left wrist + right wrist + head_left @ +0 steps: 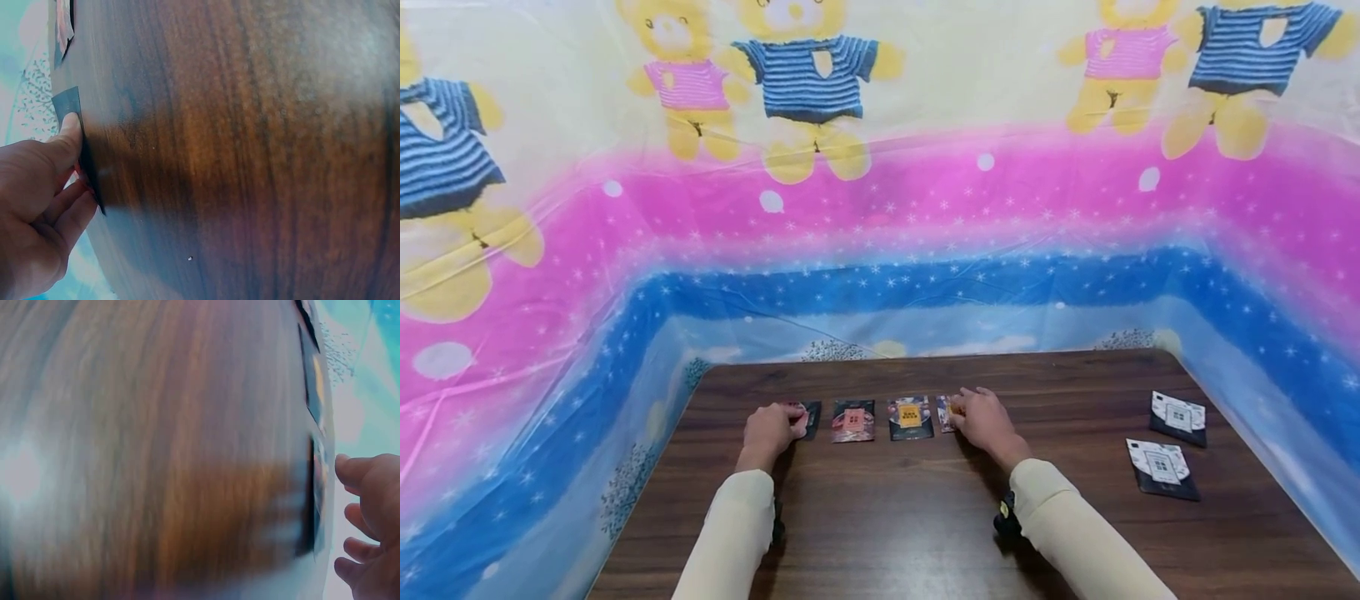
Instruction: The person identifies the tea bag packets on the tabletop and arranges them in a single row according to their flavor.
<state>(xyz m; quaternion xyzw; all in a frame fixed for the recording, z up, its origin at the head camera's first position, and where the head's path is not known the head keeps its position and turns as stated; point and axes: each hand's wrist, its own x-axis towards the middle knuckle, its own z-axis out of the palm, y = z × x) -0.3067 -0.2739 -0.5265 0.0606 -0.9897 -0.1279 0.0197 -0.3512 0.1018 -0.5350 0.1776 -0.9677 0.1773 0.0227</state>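
Observation:
Several flat, square printed packets lie in a row near the table's far edge. My left hand [769, 433] is at the left end, holding the dark packet with a reddish label [808, 419]; its thumb lies along the dark edge [89, 153], with the fingers bent at the other side. Beside it lie a packet with a pink label [853, 421] and one with a yellow label [911, 417]. Over the rightmost packet [944, 414] is my right hand [988, 423], covering part of it. In the right wrist view, the loosely bent fingers look apart from that packet [319, 494].
Two white-and-black packets, a farther one [1178, 417] and a nearer one [1162, 469], lie at the right of the brown wooden table [880, 517]. A patterned cloth [925, 200] with bears hangs behind and along the sides of the table.

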